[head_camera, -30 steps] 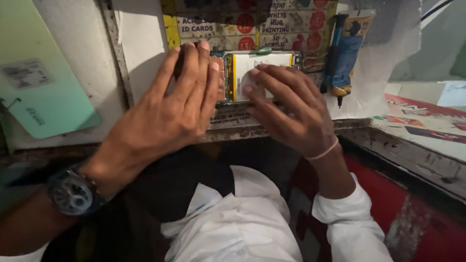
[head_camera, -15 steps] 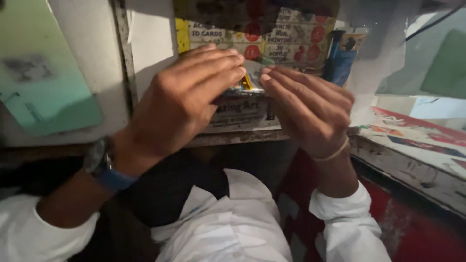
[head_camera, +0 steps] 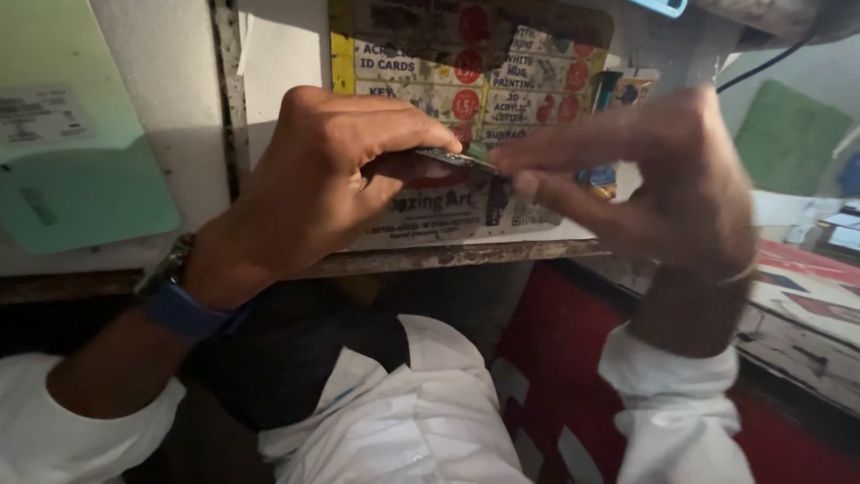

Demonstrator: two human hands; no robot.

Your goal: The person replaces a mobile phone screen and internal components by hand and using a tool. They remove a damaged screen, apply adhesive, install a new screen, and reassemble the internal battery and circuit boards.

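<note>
Above ledge [head_camera: 448, 258]: left hand [head_camera: 313, 188] fingers pinch thin card [head_camera: 455, 159]; right hand [head_camera: 663, 188] fingers touch its edge, blurred.

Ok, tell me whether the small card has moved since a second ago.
Yes. The card has come up off the printed sheet, pinched edge-on between left hand and right hand.

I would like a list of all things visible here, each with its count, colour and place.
card: 1, dark, thin, held edge-on between both hands at centre
poster: 1, yellow and white with red circles, on the wall behind the hands
green sheet: 1, pale green, on the wall at left
ledge: 1, worn grey, under the poster
cable: 1, black, top right
papers: several, red and white, on the surface at right
watch: 1, blue strap, left wrist
sleeves: 2, white
left hand: 1, grips the card
right hand: 1, blurred, fingertips at the card's end
</note>
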